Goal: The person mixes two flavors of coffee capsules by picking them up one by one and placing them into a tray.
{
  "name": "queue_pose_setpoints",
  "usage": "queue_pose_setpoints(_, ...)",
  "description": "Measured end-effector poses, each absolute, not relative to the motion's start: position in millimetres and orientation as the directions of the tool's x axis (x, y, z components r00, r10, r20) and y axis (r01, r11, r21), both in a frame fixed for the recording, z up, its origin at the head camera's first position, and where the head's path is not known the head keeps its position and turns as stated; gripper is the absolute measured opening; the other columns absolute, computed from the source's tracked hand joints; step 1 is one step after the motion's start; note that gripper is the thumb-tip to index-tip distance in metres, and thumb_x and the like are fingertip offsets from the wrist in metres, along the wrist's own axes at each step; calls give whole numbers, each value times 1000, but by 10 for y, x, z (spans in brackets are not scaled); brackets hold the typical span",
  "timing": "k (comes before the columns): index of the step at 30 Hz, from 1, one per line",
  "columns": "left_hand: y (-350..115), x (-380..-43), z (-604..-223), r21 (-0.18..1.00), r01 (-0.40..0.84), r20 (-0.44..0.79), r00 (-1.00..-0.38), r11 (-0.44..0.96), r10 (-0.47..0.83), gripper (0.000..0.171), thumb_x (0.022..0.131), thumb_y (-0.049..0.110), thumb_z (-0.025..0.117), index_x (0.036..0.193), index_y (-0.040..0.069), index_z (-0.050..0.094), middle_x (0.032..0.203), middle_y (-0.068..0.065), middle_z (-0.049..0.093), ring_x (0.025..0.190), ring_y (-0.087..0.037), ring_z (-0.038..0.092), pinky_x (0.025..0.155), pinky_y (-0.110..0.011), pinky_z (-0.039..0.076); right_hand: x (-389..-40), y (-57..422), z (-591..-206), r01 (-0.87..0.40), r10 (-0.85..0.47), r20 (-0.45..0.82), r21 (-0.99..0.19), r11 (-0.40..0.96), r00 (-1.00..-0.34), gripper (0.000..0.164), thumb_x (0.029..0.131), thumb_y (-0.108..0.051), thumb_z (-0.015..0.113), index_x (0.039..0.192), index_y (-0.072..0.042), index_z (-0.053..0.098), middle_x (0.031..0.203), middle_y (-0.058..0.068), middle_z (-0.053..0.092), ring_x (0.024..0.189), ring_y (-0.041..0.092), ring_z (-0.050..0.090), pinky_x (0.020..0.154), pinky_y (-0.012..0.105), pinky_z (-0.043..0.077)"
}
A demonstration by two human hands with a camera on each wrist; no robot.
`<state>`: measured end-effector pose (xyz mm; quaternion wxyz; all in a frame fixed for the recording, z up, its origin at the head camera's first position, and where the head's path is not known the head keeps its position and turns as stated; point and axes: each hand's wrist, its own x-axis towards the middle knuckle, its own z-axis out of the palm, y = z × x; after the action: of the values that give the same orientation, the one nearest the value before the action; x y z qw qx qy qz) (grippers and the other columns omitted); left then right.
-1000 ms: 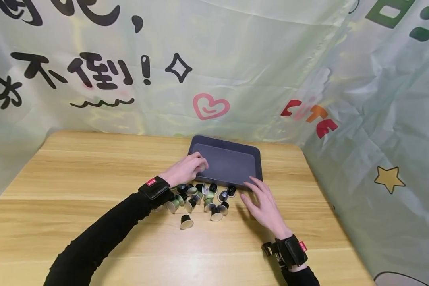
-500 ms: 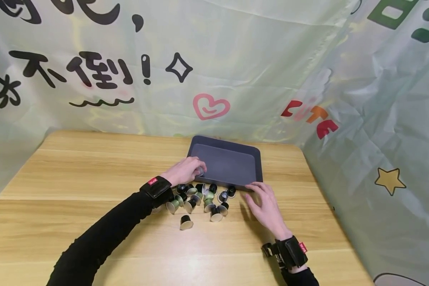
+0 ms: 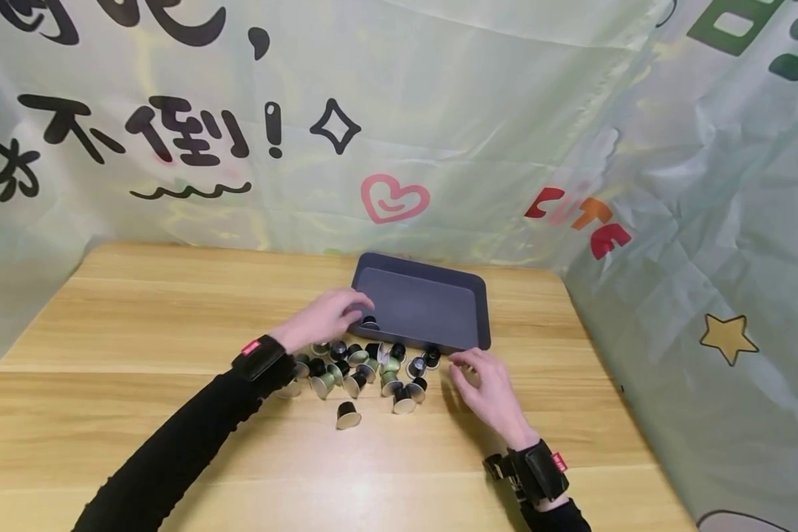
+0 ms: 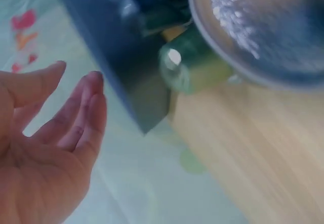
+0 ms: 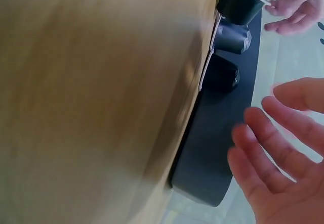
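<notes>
A black coffee capsule (image 3: pixel 370 323) is set in the tray's (image 3: pixel 428 295) near left corner; fingers parted and pinching nothing, like the right hand's (image 3: pixel 490 391), the left hand (image 3: pixel 322 318) should be lifted without nudging it.

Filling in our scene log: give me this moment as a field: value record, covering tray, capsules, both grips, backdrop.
Tray: dark, at far side of wooden table
Capsule in tray: black, near the close left corner
Capsule cluster: black and green, on table, near side of tray
Lone capsule: black, pale lid, apart from cluster, closer to the person
Left grip: beside capsule in tray, holding nothing
Right grip: by tray's close right corner, holding nothing; tray contact unclear
Backdrop: pale printed cloth
</notes>
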<state>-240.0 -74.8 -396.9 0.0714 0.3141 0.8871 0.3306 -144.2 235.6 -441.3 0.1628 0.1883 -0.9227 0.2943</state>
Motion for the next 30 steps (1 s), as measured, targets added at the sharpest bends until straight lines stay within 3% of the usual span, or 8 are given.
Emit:
queue_pose_setpoints(3, -930, -2320, -3929, 692, 451, 55, -811, 564, 582, 33, 101, 5, 53, 132, -3, 59, 131, -23, 64, 107, -30, 65, 99, -47, 56, -1446, 2303, -4409, -449, -282, 382, -476, 756, -880, 19, 84, 4, 73, 103, 3, 73, 91, 11, 74, 76, 16, 68, 67, 27, 61)
queue_pose_setpoints(8, -1246, -2146, -3983, 709, 416, 23, -821, 569, 571, 38, 101, 11, 55, 135, -5, 55, 136, -25, 61, 116, -38, 63, 103, -52, 54, -1475, 2199, -4406, -463, -332, 361, -382, 800, -871, 21, 82, 1, 76, 104, -1, 75, 95, 11, 76, 75, 16, 70, 68, 26, 61)
queue_pose_setpoints(15, -1554, -1838, -4112, 715, 356, -47, -835, 602, 549, 53, 102, 26, 56, 144, -3, 46, 149, -25, 49, 137, -49, 46, 116, -64, 36, -1527, 2110, -4393, -475, -368, 358, -284, 833, -858, 28, 81, 1, 77, 108, -4, 75, 90, 6, 76, 73, 14, 70, 66, 25, 60)
queue_pose_setpoints(20, -1635, -1720, -4184, 734, 333, -77, -826, 592, 559, 62, 102, 36, 54, 148, -3, 41, 154, -29, 41, 142, -52, 37, 118, -68, 29, -1540, 2093, -4378, -445, -354, 322, -277, 851, -878, 33, 80, 1, 78, 112, -3, 74, 76, 2, 71, 65, 9, 63, 60, 20, 56)
queue_pose_setpoints(30, -1656, -1697, -4273, 776, 315, -93, -800, 546, 593, 62, 103, 34, 55, 152, 1, 37, 158, -30, 36, 146, -52, 32, 119, -69, 26, -1630, 2045, -4372, -401, -333, 259, -282, 872, -907, 35, 80, -2, 79, 114, -5, 74, 74, 1, 72, 67, 13, 66, 65, 28, 59)
